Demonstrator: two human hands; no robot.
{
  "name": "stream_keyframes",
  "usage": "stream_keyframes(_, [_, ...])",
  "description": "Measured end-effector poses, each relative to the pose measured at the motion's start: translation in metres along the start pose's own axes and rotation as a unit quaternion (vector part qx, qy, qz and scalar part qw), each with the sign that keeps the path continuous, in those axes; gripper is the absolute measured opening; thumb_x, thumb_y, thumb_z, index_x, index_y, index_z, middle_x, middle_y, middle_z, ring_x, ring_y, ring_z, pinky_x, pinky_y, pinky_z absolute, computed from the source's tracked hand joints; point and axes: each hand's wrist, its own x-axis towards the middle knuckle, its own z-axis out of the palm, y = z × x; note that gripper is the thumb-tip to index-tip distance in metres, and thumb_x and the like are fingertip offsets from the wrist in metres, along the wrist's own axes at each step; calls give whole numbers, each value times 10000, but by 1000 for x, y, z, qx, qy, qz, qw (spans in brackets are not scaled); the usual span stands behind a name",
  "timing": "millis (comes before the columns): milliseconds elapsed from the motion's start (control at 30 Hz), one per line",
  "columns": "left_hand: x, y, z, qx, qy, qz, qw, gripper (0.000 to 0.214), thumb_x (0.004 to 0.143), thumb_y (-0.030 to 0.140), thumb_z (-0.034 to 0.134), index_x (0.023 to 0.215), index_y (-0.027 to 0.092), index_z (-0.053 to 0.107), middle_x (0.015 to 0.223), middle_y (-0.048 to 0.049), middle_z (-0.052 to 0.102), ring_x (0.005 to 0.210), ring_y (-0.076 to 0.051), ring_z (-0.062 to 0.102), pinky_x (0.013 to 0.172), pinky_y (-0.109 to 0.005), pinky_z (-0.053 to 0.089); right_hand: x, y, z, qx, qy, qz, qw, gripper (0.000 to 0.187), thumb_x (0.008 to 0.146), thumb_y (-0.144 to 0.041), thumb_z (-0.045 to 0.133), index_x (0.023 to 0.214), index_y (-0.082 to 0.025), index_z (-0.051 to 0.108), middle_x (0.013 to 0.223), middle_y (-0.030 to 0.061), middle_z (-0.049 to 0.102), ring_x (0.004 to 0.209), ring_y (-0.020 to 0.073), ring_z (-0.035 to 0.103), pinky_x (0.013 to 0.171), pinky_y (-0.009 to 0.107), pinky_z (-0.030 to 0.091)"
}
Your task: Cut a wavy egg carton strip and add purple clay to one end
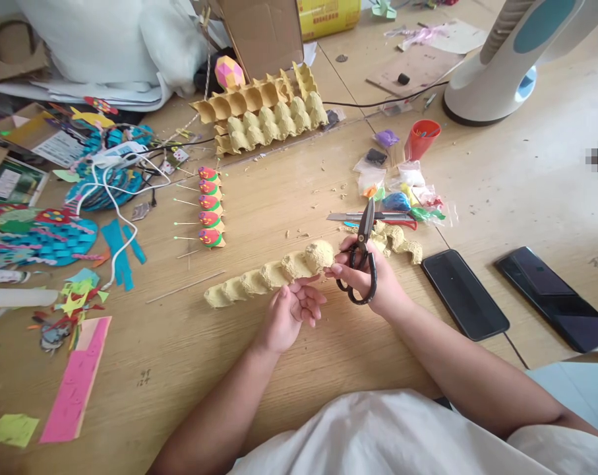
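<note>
A pale yellow strip of egg-carton cups runs slantwise in front of me, its rounded end cup near my right hand. My left hand is palm up under the strip's near edge, thumb and forefinger against it, the other fingers loosely curled. Black-handled scissors are in my right hand, blades pointing up and away. Fingertips of that same hand touch the strip's end cup. Torn carton scraps lie just beyond the right hand.
Beyond the strip stand several painted carton cups with thin sticks. Egg cartons lie at the back. On the right are two phones, a red cup, clay packets and a white appliance. Paper crafts crowd the left.
</note>
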Motion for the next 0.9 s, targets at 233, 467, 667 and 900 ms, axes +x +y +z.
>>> stream_keyframes(233, [-18,5,-9,396,12,305,866,193,813,403,823,881,224,794,787,-74,749,720,-212,683,704,-354,573,4,3,-5,-45,-17,-29,998,511,767,-491,863,1020,-250,489,795,-31,630,762,171,692,741,319,563])
stream_keyframes(467, [-15,7,-5,554,169,445,683,503,713,313,890,1174,208,719,1370,-182,677,1406,-423,511,1190,-647,298,5,-4,-10,-143,-137,-33,980,430,794,-468,839,974,-235,525,795,-10,651,749,165,658,687,286,510])
stream_keyframes(667, [-10,6,-4,600,155,412,667,489,883,271,756,1360,234,655,1474,-182,625,1421,-363,534,1267,-602,87,6,-7,-11,-166,-161,-51,972,382,799,-428,839,945,-224,551,818,-14,635,737,142,606,700,277,509])
stream_keyframes(900, [-5,10,-12,632,153,422,632,475,923,283,721,1391,252,647,1386,-159,693,1268,-309,647,1229,-498,216,7,3,-12,-110,-146,-25,983,404,795,-395,853,990,-228,540,789,-23,640,734,148,644,689,274,507])
